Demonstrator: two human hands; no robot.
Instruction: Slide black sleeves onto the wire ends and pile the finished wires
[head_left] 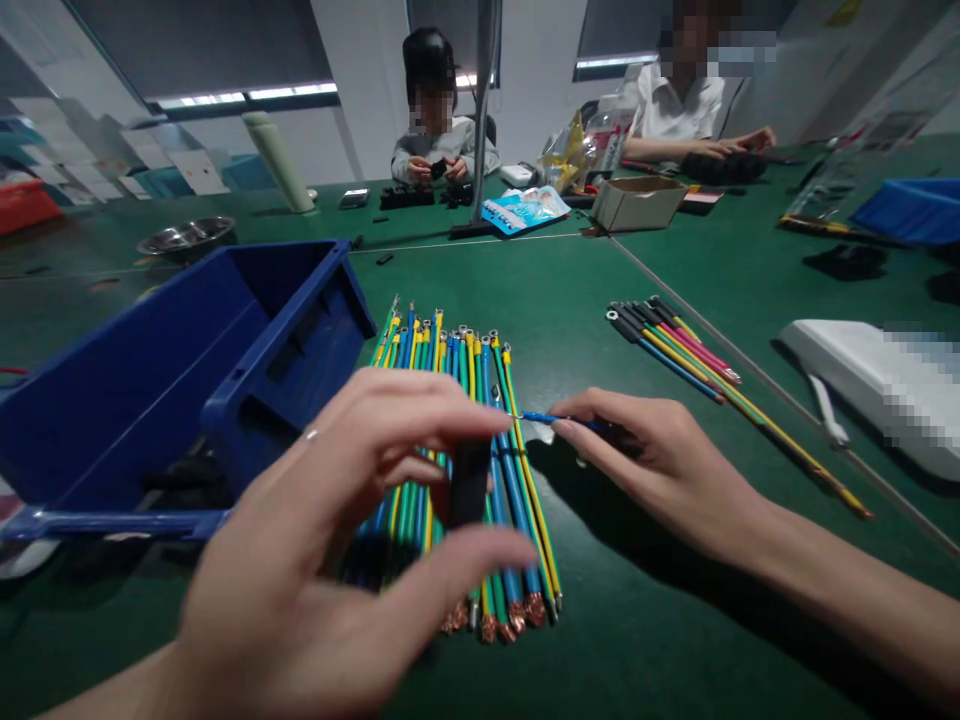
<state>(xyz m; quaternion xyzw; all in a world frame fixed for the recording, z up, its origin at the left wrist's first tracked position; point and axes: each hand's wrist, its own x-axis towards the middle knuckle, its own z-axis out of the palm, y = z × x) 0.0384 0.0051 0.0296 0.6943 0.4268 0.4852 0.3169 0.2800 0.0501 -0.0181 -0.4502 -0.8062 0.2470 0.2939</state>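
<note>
My left hand (322,520) is curled in the foreground, slightly blurred, with a small black block (469,480) held among its fingers. Thumb and forefinger of my right hand (652,440) pinch a thin blue wire (537,417) with a bare metal tip, pointing left toward my left forefinger. Beneath my left hand lies a row of cut cables (517,480), blue and yellow-green, with ring lugs at their far ends. Several near ends show bare copper strands. My left palm and fingers hide part of that row.
A blue bin (292,370) stands at left, dark pieces inside. More lugged cables (675,350) lie right of centre, near a white device (877,390). Behind are a metal pole (484,110), an open carton (637,205), a steel bowl (187,237) and two seated people with their hands on dark parts.
</note>
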